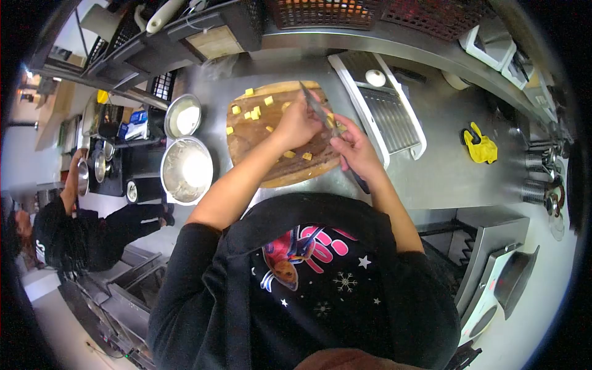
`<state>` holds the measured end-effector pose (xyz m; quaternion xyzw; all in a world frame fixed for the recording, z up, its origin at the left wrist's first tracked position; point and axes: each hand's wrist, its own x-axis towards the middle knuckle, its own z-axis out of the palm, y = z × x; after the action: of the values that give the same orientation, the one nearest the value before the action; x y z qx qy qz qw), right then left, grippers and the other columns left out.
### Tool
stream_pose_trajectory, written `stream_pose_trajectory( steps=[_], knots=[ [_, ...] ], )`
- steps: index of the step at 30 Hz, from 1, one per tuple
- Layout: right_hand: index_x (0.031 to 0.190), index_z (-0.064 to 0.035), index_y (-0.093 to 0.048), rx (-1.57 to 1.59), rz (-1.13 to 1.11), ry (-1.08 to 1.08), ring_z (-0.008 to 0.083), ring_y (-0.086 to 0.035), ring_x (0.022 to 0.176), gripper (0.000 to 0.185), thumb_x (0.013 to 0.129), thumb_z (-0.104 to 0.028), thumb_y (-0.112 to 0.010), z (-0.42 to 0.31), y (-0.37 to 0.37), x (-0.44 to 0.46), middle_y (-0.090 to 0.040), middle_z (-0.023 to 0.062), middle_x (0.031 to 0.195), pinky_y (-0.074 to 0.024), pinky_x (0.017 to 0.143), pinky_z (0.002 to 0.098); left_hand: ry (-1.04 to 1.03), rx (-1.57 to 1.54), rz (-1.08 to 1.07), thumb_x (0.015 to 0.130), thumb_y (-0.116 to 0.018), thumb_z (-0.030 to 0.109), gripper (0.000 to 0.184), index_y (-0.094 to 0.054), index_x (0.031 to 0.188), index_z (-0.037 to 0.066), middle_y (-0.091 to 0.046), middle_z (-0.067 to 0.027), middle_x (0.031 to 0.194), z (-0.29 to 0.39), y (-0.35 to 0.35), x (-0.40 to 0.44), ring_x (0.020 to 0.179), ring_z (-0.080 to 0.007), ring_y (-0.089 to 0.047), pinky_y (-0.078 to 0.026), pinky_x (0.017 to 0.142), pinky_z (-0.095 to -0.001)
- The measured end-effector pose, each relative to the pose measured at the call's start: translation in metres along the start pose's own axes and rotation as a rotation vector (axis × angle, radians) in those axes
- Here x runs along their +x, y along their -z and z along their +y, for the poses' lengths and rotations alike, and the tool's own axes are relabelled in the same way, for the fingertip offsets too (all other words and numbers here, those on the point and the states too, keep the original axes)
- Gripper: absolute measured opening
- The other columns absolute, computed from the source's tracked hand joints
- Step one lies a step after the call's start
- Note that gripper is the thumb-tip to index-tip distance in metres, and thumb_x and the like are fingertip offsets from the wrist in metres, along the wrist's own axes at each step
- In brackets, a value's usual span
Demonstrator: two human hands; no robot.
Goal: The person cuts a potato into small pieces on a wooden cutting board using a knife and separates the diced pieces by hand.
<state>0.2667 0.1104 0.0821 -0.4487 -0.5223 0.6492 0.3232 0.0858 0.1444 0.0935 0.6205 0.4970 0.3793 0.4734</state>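
My right hand is closed around a kitchen knife above the wooden cutting board. The blade slants up and left, and the dark handle end sticks out below the hand. My left hand is beside the blade with its fingers curled; the blade partly hides the fingertips, so what they hold does not show. Small yellow food cubes lie scattered on the board, mostly to the left. A yellow piece shows between my hands, and another piece sits near the front.
Left of the board stand two metal bowls, a smaller one and a larger one. A white-framed slicer lies to the right, beyond it a yellow cloth. Black crates line the shelf above. Another person works far left.
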Motion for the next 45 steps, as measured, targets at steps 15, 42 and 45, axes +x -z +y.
stream_pose_trajectory(
  steps=[15,42,45],
  knots=[
    [0.123,-0.0128,-0.043,0.060,0.230,-0.140,0.0077,-0.040,0.039,0.037,0.089,-0.021,-0.056,0.034,0.006,0.022,-0.048,0.0011,0.066,-0.0333,0.035,0.0225,0.215,0.517,0.042,0.075,-0.063,0.010,0.021,-0.055,0.094,0.002,-0.064,-0.0159,0.089,-0.014,0.027,-0.013,0.078,-0.0267,-0.063,-0.049,0.072,-0.0390],
    [0.136,-0.0170,-0.038,0.300,-0.158,-0.261,0.0072,-0.036,0.039,0.046,0.096,-0.041,-0.032,0.020,0.001,0.018,-0.050,0.0017,0.072,-0.0330,0.038,0.0215,0.534,-0.739,0.061,0.088,-0.054,0.009,0.018,-0.055,0.104,0.001,-0.062,-0.0102,0.098,-0.061,0.012,-0.011,0.081,-0.0183,-0.062,-0.053,0.073,-0.0281],
    [0.138,-0.0195,-0.034,0.292,-0.191,-0.289,0.0074,-0.036,0.039,0.048,0.096,-0.043,-0.032,0.010,-0.008,0.019,-0.051,0.0021,0.074,-0.0333,0.038,0.0221,0.525,-0.939,0.082,0.089,-0.053,0.007,0.019,-0.053,0.106,0.001,-0.062,-0.0091,0.096,-0.055,0.016,-0.024,0.082,-0.0161,-0.062,-0.053,0.072,-0.0265]
  ],
)
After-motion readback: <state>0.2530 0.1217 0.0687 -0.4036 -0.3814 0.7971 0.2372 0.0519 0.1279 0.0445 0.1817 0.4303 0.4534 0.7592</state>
